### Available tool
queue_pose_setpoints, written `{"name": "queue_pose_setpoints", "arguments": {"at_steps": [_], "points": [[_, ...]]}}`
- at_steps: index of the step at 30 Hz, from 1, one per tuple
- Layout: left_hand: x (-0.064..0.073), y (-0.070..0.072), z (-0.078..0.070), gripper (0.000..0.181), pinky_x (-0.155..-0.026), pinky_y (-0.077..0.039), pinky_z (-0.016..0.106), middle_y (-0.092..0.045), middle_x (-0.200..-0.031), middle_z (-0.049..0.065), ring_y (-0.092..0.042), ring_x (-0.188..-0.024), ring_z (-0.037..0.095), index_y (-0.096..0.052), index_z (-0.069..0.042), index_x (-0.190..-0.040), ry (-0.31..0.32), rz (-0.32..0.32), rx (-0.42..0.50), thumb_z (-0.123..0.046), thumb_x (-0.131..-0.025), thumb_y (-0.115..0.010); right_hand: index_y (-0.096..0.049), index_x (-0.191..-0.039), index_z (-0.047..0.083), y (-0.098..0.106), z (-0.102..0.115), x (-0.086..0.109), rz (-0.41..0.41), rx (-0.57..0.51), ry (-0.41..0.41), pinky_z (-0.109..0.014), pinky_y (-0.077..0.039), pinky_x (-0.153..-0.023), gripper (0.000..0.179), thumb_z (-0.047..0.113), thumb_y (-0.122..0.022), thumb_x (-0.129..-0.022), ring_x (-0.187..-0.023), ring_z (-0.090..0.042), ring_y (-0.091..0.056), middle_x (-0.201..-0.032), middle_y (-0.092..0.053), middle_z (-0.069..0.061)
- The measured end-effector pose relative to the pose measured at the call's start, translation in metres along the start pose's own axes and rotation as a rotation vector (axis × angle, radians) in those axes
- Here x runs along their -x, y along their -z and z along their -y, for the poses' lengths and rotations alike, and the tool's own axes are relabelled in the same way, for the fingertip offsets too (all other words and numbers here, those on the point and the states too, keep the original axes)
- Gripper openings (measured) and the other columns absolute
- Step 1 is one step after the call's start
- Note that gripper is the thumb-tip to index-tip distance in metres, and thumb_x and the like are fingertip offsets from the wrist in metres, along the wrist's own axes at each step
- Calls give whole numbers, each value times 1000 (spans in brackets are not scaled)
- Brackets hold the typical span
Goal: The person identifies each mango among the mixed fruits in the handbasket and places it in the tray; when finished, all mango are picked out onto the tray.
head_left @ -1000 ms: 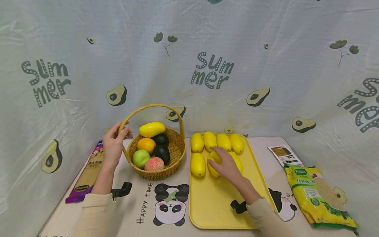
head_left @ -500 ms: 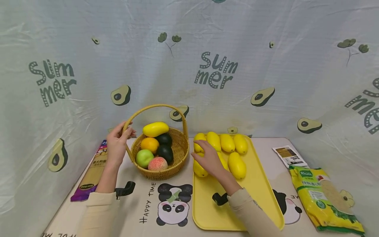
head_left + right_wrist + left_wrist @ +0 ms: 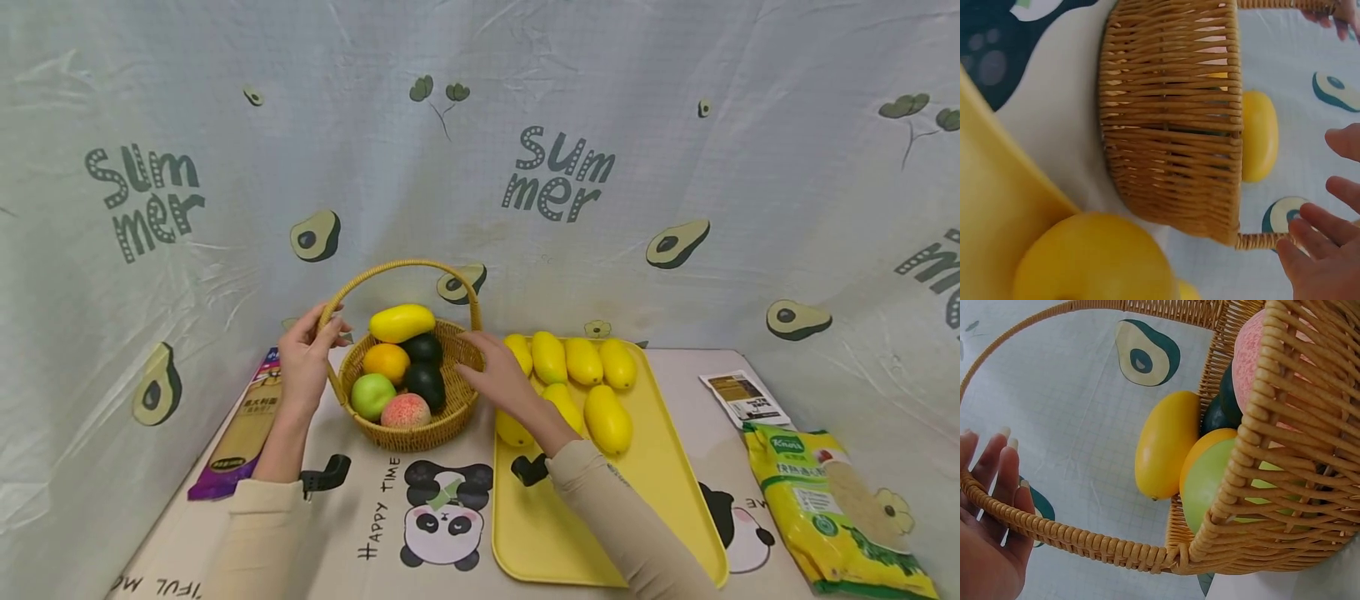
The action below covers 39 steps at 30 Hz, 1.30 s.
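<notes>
A wicker basket (image 3: 420, 435) stands left of centre, its arched handle upright. My left hand (image 3: 303, 358) holds the left side of that handle (image 3: 1079, 540), fingers loosely bent round it. Inside lie a yellow mango-like fruit (image 3: 402, 323), an orange (image 3: 386, 364), a green apple (image 3: 372, 397), a peach (image 3: 406, 412) and two dark avocado-like fruits (image 3: 424, 387). My right hand (image 3: 498, 371) reaches to the basket's right rim with fingers spread and nothing held. In the right wrist view its fingertips are near the handle's right foot (image 3: 1263, 240); whether they touch cannot be told.
A yellow tray (image 3: 570, 533) right of the basket carries several yellow mango-like fruits (image 3: 607, 419). At far left lies a pasta packet (image 3: 238, 442). On the right lie a small sachet (image 3: 744, 398) and a yellow Knorr bag (image 3: 832, 508). A patterned sheet (image 3: 570, 275) hangs behind.
My right hand has moved left from over the fruits on the tray to the basket's right rim. My left hand stays at the handle. The head view has shifted slightly.
</notes>
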<state>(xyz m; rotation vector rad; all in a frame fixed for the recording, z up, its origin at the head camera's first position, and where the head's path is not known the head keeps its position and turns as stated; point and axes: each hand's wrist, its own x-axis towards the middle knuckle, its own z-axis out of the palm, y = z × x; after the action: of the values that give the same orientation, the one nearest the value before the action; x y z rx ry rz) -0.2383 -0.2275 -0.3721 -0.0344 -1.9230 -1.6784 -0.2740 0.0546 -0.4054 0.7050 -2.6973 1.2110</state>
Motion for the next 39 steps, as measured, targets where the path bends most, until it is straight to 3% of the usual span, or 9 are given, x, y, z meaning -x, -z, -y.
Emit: {"name": "queue_pose_setpoints", "arguments": {"at_steps": [6,13,22,28,39], "points": [[-1,0,1,25,-75,-54,15,-68,-83,-7,-64,-71,17,-69,-7,-121,4,-6,11,-16,-99,-61,-51,-145,19,-8,8,-21,67,61,33,-47,-38,-117,55,33,-66,-94,-143,-24,-43,-152,-48,-3],[0,3,1,29,-77,-55,16,-67,-83,-5,-65,-72,15,-68,-4,-123,-22,-15,10,-19,-99,-61,-45,-150,19,-17,18,-45,142,116,60,-46,-39,-116,59,36,-63,-96,-143,-23,-42,-154,-44,-2],[10,-1,-25,24,-77,-55,17,-68,-82,-1,-66,-72,13,-68,-2,-119,-20,13,29,-12,-99,-59,-44,-150,18,-26,22,-74,232,250,101,-42,-41,-114,58,36,-61,-97,-138,-24,-47,-152,-45,-6],[10,-3,-27,25,-78,-56,18,-67,-81,-4,-65,-71,10,-67,1,-120,-33,18,33,-11,-100,-59,-43,-150,19,-34,23,-92,238,277,89,-43,-41,-115,59,33,-62,-97,-139,-26,-46,-154,-44,-8],[10,2,-25,26,-79,-57,20,-66,-84,6,-65,-73,12,-67,2,-121,-34,24,34,-11,-100,-58,-37,-153,21,-55,34,-113,236,316,108,-47,-39,-116,63,30,-63,-96,-147,-28,-34,-161,-29,-8]]}}
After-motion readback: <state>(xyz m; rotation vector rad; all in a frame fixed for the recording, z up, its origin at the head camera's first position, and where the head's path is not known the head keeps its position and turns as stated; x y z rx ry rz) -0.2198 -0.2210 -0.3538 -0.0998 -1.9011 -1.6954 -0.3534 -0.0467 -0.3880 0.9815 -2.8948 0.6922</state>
